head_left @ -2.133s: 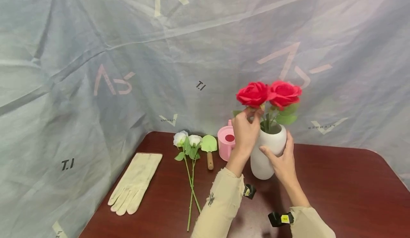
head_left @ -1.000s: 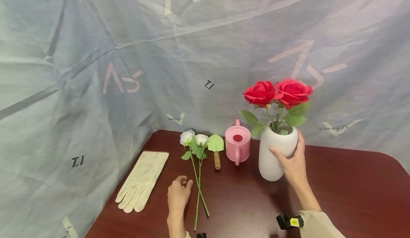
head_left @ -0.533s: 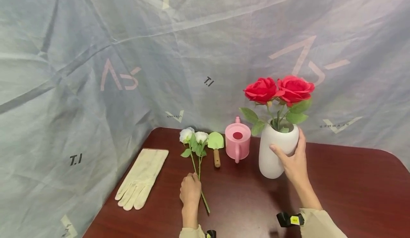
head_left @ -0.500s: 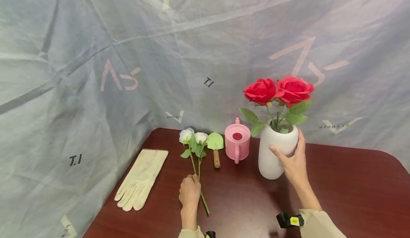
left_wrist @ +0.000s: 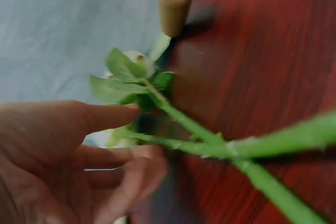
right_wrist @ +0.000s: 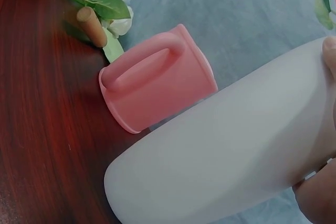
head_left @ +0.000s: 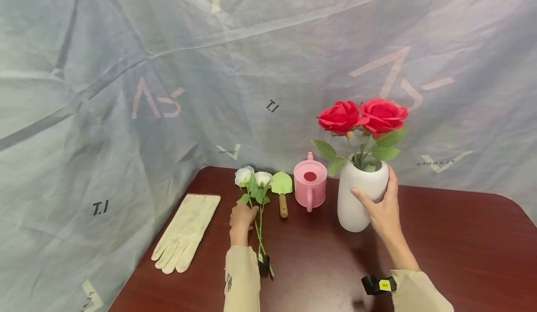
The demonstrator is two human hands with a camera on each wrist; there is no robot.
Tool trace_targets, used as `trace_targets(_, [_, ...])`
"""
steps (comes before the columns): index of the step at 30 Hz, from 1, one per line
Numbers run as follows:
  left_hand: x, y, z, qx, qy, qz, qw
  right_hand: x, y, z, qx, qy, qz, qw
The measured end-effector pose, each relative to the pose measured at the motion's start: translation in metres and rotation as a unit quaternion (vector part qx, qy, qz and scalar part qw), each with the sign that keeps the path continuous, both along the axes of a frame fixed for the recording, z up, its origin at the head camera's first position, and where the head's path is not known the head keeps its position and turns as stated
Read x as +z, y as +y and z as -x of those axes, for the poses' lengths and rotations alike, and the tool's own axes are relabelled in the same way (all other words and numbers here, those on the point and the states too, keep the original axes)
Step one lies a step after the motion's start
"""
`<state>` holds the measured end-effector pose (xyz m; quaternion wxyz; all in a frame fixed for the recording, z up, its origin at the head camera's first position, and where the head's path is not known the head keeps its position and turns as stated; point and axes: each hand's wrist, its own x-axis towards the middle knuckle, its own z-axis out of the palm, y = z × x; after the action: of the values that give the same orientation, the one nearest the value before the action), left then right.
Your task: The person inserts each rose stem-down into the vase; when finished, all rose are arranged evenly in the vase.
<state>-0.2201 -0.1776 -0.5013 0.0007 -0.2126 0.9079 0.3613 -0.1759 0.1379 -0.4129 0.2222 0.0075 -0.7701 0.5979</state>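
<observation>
Two white artificial roses (head_left: pixel 263 178) lie on the table, their green stems (left_wrist: pixel 199 148) crossing. My left hand (head_left: pixel 243 216) is at the upper part of the stems, just below the leaves. In the left wrist view its thumb and fingers (left_wrist: pixel 149 169) stand apart, with one stem between them. My right hand (head_left: pixel 383 214) grips a white vase (head_left: pixel 356 200) by its right side, thumb in front and fingers round the back. Two red roses (head_left: pixel 382 116) with green leaves stand in the vase's mouth. The right wrist view shows the smooth vase wall (right_wrist: pixel 220 150) close up.
Right of the white roses lies a small trowel with a green blade (head_left: pixel 281 183) and wooden handle (head_left: pixel 283 206). A pink watering can (head_left: pixel 309 193) stands between trowel and vase. Pale work gloves (head_left: pixel 186 232) lie at the left table edge. Grey cloth (head_left: pixel 268 60) hangs behind the table.
My left hand has left the red roses, come down to the white roses' stems and slid up along them towards the blooms. The right hand keeps its hold on the vase.
</observation>
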Motion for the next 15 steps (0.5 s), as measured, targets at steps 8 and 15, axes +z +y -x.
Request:
trace_targets(8, [-0.011, -0.006, 0.02, 0.047, 0.046, -0.021, 0.9976, 0.001, 0.001, -0.002, -0.004, -0.006, -0.005, 1.0])
trace_targets(15, [-0.013, -0.018, 0.016, 0.04, 0.061, -0.093, 0.993, 0.002, 0.0, -0.001, 0.0, -0.007, -0.002, 1.0])
